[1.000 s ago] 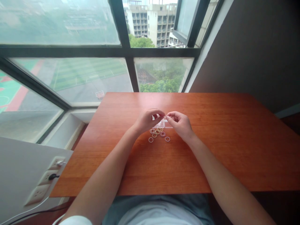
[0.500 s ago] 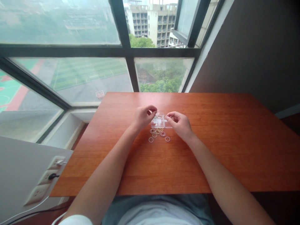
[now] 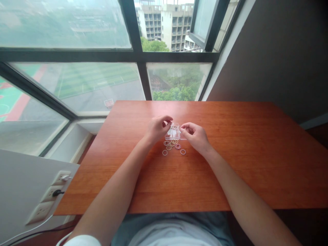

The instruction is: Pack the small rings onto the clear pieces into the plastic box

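Note:
A small clear plastic box (image 3: 175,136) with compartments sits on the wooden table, and several thin rings (image 3: 174,127) lie in its far part. On the near side of the box, several loose rings (image 3: 177,146) in pink, yellow and pale tones rest on the tabletop. My left hand (image 3: 160,128) hovers over the box's left side, thumb and forefinger slightly apart, with nothing visible between them. At the box's right edge, my right hand (image 3: 196,135) has its thumb and forefinger pinched together. Whatever they hold is too small or hidden to make out.
The reddish-brown table (image 3: 256,153) stands against large windows (image 3: 99,82). A dark wall (image 3: 276,68) rises on the right. Sockets with plugs (image 3: 58,193) and cables are on the low wall at the left.
My left thumb and forefinger have parted slightly, and the thin ring-like thing at their tips no longer shows there. My right hand has shifted very slightly left; the loose rings lie as before.

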`<state>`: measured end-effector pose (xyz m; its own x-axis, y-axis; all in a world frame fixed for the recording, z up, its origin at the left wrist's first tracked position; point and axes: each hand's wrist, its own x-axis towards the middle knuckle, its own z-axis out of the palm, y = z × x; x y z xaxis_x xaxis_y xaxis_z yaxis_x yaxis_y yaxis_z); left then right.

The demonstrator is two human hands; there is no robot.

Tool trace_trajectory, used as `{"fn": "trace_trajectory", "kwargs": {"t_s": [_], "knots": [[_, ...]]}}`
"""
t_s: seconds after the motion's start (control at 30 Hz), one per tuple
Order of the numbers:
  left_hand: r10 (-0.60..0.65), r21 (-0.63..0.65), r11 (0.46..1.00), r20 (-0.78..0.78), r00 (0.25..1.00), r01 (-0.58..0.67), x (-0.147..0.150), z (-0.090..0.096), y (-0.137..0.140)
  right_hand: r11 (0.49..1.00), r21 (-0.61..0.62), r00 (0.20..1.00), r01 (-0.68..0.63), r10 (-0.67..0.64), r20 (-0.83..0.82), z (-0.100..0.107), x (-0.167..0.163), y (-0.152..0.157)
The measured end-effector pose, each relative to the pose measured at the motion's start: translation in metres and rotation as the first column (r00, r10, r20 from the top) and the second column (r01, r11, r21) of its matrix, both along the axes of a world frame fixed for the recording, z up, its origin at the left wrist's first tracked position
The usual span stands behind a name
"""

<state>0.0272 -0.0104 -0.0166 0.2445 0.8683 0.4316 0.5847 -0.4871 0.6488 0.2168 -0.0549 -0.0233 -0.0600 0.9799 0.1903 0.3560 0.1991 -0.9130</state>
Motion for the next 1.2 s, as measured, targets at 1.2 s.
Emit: {"fn": "trace_trajectory", "kwargs": {"t_s": [1.2], "knots": [[0.002, -0.04, 0.999, 0.0, 1.0, -0.002, -0.003, 0.003, -0.001, 0.819, 0.041, 0.641, -0.572, 0.415, 0.645, 0.013, -0.022, -0.032]]}}
